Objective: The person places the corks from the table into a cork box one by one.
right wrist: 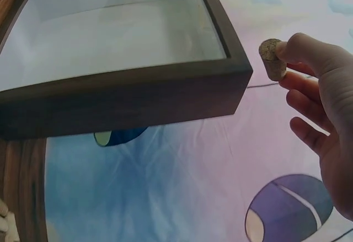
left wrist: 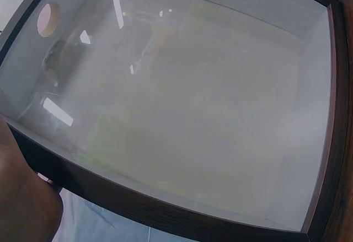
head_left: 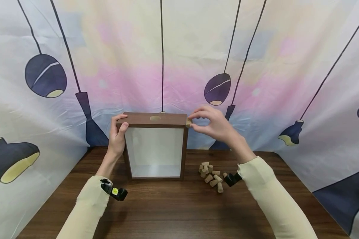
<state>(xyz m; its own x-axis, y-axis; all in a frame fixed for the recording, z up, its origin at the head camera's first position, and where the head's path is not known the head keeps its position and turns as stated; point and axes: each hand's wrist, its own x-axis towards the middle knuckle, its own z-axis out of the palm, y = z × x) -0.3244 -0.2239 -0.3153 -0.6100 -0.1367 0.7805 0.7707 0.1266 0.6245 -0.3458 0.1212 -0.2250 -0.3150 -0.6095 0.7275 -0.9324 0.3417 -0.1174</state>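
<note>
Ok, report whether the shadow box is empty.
Empty: the shadow box shows only a bare pale interior in head and left wrist views.

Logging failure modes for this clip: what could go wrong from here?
1. Drop: the right hand pinches the cork between thumb and fingers, so it could slip.
2. Tipping: the box stands upright on the table, with the left hand gripping its upper left corner; a bump or loosened grip might topple it.
3. Scatter: loose corks lie right of the box; a lowered right arm could knock them about.
</note>
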